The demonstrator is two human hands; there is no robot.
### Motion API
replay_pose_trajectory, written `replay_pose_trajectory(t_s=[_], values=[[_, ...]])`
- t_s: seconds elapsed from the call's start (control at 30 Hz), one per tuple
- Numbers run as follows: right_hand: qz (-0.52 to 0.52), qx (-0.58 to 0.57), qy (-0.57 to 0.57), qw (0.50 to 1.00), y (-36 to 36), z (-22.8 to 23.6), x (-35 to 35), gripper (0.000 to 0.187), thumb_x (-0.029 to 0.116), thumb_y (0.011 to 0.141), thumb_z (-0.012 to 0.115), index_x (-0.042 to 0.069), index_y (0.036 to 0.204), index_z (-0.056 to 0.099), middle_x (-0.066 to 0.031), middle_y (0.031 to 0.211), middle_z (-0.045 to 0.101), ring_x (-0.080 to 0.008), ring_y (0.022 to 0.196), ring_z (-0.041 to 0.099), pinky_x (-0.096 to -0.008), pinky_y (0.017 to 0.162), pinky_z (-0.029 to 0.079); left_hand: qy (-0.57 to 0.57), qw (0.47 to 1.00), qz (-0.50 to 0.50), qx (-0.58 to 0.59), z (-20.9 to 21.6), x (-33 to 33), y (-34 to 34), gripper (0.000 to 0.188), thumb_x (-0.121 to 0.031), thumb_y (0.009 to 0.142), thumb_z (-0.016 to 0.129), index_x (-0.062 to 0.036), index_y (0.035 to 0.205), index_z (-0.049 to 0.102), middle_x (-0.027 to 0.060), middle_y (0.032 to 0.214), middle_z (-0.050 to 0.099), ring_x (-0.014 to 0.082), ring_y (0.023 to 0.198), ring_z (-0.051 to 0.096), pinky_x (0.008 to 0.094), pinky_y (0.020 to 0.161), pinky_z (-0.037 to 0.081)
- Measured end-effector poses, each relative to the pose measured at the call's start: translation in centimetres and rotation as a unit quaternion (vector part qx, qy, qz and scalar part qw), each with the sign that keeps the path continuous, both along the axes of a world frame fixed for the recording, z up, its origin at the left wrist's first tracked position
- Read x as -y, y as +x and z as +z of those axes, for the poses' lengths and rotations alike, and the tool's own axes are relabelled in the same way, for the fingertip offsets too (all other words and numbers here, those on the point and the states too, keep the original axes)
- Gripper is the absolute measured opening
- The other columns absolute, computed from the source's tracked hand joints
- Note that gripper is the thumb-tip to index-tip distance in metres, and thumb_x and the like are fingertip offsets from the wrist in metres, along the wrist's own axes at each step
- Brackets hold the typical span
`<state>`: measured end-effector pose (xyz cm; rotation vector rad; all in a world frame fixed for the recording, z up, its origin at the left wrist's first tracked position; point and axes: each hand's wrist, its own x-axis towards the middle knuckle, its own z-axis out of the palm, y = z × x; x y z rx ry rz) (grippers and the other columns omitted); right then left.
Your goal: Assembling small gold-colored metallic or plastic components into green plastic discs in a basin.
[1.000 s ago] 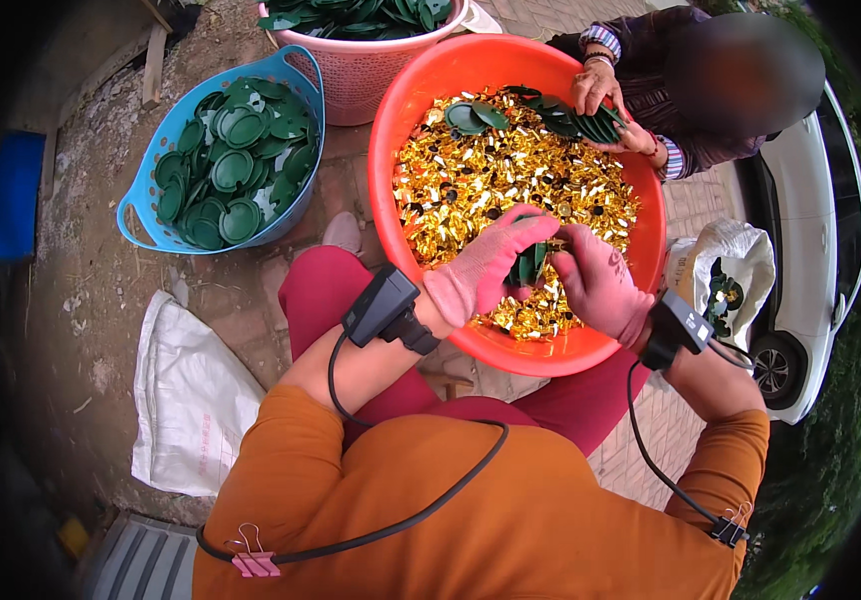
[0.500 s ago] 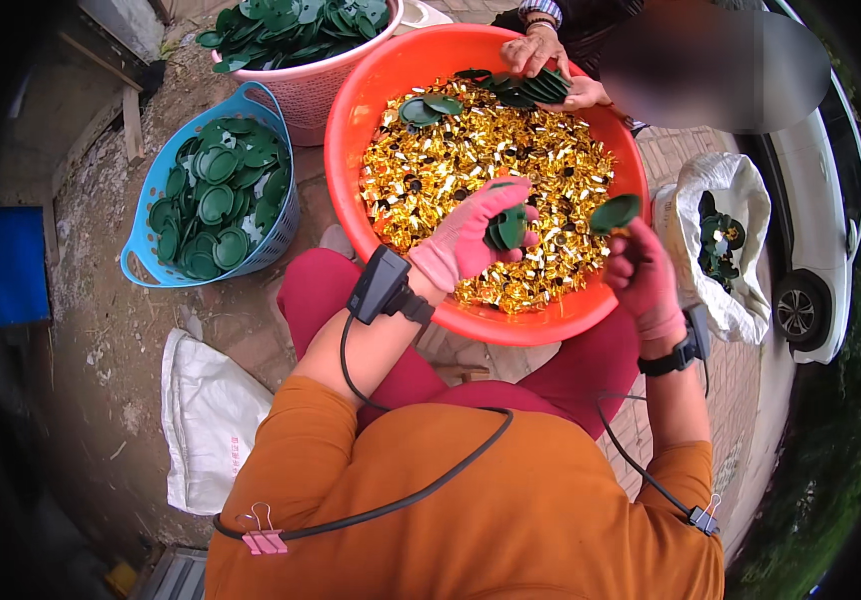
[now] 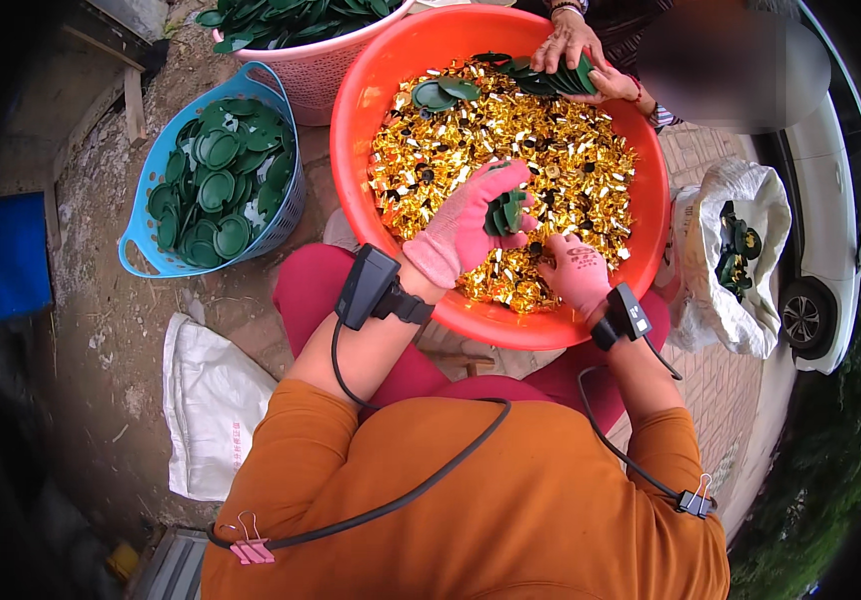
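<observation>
My left hand (image 3: 466, 228), in a pink glove, is closed around a few green plastic discs (image 3: 507, 214) above the red basin (image 3: 343, 165). Lower right of it, my right hand (image 3: 581, 273), also gloved, is among the shiny gold pieces (image 3: 491, 140) near the basin's near rim. Its fingers are bent and bunched; their tips are hidden, so what they hold, if anything, does not show. Small dark round bits are mixed into the gold pieces. Two or so loose green discs (image 3: 436, 96) lie on top of the pile at the far left.
Across the basin a co-worker's hands (image 3: 569, 48) hold a row of green discs. A blue basket (image 3: 141, 190) and a pink basket (image 3: 291, 70), both filled with green discs, stand left. A white sack (image 3: 696, 260) stands right, near a white car (image 3: 831, 210). Another sack (image 3: 206, 405) lies left.
My right hand has moved left and down into the gold pieces; the green disc it held is no longer in sight there. My left hand keeps its discs. The view has shifted slightly.
</observation>
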<state>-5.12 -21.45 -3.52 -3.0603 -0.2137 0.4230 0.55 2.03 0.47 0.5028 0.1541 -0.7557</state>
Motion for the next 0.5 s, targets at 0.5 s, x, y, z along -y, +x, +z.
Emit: replay_pose_trajectory(t_s=[0.5], values=[[-0.163, 0.040, 0.264, 0.950, -0.9, -0.2, 2.0, 0.021, 0.025, 0.081, 0.067, 0.008, 0.095, 0.066, -0.0106, 0.089, 0.065, -0.0256, 0.078, 0.064, -0.0361, 0.070, 0.051, 0.165, 0.978, -0.117, 0.041, -1.9, 3.3, -0.5, 0.034, -0.043, 0.087, 0.065, -0.0199, 0.110, 0.055, 0.0014, 0.088, 0.061, 0.0139, 0.065, 0.062, 0.0286, 0.053, 0.051]])
